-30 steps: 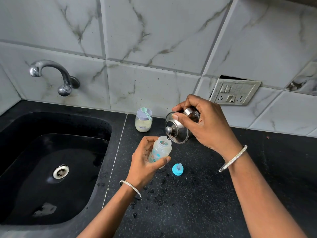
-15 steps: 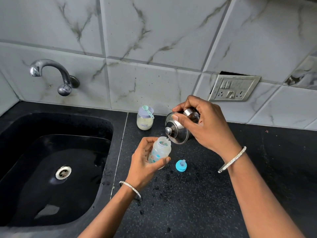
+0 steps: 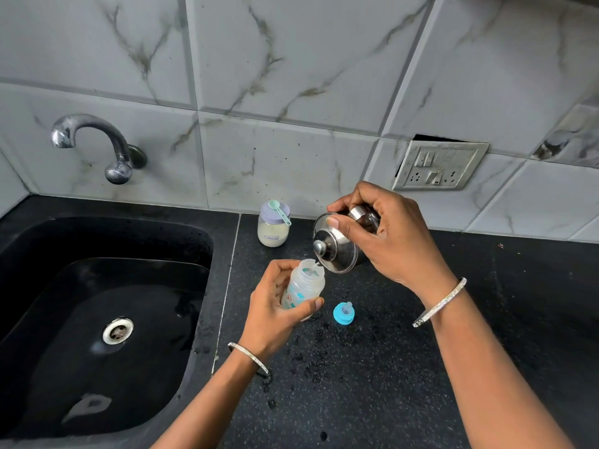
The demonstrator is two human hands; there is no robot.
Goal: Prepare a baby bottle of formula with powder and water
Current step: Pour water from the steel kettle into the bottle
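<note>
Black granite counter carries the job, dark sink alongside, tap unused. Step in hand looks like the water fill: right hand clamps fingers around a tilted steel pot, thumb pinning its lid, a thin stream entering the open baby bottle that left hand wraps, raised off the counter. Next: level the pot, then dose powder. Formula jar stands capped near the wall, scoop on top. Blue teat cap lies just beside the bottle. Nothing blocks; counter is wet.
</note>
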